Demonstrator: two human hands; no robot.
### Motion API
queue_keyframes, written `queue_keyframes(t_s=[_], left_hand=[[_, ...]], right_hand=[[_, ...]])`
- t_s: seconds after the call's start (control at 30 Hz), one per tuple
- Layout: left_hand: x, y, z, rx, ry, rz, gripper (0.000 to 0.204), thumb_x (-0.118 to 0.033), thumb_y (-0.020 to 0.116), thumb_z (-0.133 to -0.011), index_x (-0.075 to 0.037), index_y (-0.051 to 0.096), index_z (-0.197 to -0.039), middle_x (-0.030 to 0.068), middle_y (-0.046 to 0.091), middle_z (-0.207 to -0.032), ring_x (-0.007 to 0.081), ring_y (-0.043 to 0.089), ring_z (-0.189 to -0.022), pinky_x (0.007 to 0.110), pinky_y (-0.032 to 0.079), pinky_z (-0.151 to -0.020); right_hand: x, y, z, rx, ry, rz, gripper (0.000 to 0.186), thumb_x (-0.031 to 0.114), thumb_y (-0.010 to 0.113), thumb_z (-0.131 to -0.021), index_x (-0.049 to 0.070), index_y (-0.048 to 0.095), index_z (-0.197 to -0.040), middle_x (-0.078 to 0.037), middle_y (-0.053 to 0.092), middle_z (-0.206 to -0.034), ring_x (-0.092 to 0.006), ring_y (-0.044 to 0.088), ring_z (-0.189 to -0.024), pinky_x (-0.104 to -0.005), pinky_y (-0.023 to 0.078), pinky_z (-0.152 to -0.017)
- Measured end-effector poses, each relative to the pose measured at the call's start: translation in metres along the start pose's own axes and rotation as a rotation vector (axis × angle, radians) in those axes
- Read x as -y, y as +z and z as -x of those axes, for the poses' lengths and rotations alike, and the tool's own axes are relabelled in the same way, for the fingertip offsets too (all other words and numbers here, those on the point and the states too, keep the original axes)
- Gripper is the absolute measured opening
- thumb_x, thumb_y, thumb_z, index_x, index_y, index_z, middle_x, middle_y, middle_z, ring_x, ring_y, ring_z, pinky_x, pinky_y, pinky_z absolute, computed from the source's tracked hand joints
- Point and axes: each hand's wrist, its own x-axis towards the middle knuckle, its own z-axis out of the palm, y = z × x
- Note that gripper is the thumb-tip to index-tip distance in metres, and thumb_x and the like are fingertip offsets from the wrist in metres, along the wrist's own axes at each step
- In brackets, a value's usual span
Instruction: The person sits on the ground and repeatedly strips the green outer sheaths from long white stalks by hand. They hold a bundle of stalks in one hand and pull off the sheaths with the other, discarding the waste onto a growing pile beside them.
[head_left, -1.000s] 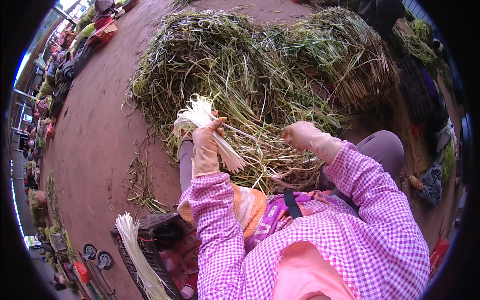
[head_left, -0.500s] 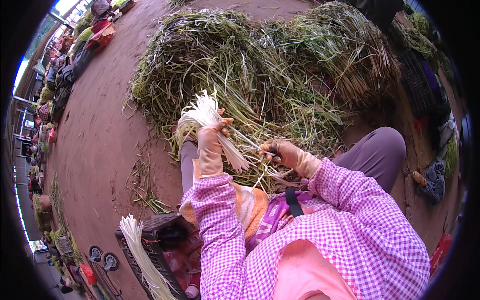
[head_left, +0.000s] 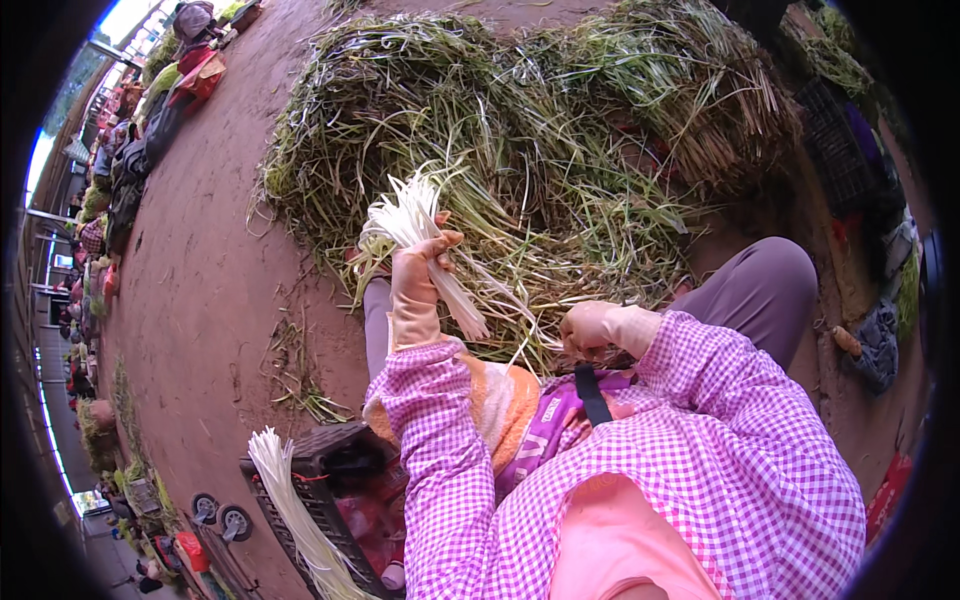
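Observation:
A bundle of slender white stalks point(head_left: 405, 218) is wrapped in the fingers of my left hand point(head_left: 420, 275), which wears a tan glove. The stalks' cut ends point down toward my lap and their other ends fan out above the hand. To the right, my gloved right hand point(head_left: 592, 328) is closed with its fingers curled downward over the near side of the heap. Loose pale stalks lie close to its fingertips; what it grips, if anything, is hidden. Beyond both hands spreads a large heap of green and yellowing stalks and leaves point(head_left: 490, 130).
At the lower left, a black plastic crate point(head_left: 325, 450) has another bundle of white stalks point(head_left: 290, 500) resting along its side. Leaf scraps point(head_left: 305, 385) litter the reddish floor point(head_left: 200, 300). Dark crates point(head_left: 835, 140) stand at the far right, and small wheels point(head_left: 235, 521) lie left of the crate.
My right hand has moved right and nearer my body, turning so its back faces up. My left hand still holds the bundle, almost in place.

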Motion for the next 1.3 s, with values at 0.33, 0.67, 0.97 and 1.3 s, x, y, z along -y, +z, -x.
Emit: queue_keyframes(t_s=[0.33,0.67,0.97,1.3], left_hand=[[0.011,-0.003,-0.008,0.03,-0.04,0.088,0.034,0.0,0.052,-0.091,0.003,0.052,-0.124,0.0137,0.071,-0.099,0.0093,0.055,-0.055,0.025,0.051,-0.053],[0.01,0.001,0.018,0.206,0.031,0.635,0.031,0.001,0.053,-0.089,0.008,0.052,-0.12,0.0285,0.061,-0.122,0.0227,0.069,-0.081,0.037,0.059,-0.08],[0.054,0.036,0.066,-0.077,0.027,0.618,0.02,-0.002,0.057,-0.089,0.006,0.05,-0.106,0.0346,0.047,-0.135,0.0519,0.042,-0.128,0.065,0.038,-0.107],[0.048,0.03,0.092,0.112,0.134,0.718,0.018,-0.01,0.053,-0.097,0.005,0.059,-0.089,0.0081,0.06,-0.073,0.0063,0.043,-0.047,0.02,0.04,-0.045]], right_hand=[[0.043,-0.054,0.015,-0.344,-0.36,-0.833,0.031,0.027,0.064,-0.094,0.007,0.065,-0.118,-0.007,0.072,-0.093,-0.0115,0.061,-0.056,-0.0263,0.053,-0.056],[0.008,-0.066,0.004,-0.678,-0.766,-1.243,0.021,0.021,0.058,-0.098,0.002,0.067,-0.101,-0.008,0.07,-0.075,-0.0089,0.062,-0.052,-0.0209,0.051,-0.044],[0.029,-0.016,0.026,-0.57,-0.596,-0.572,0.02,0.023,0.062,-0.093,0.007,0.071,-0.101,-0.007,0.069,-0.071,-0.0123,0.062,-0.053,-0.0281,0.051,-0.053],[-0.001,-0.059,0.001,-0.261,-0.453,-1.059,0.02,0.019,0.063,-0.094,0.004,0.067,-0.107,-0.004,0.071,-0.084,-0.0092,0.061,-0.059,-0.0231,0.053,-0.05]])
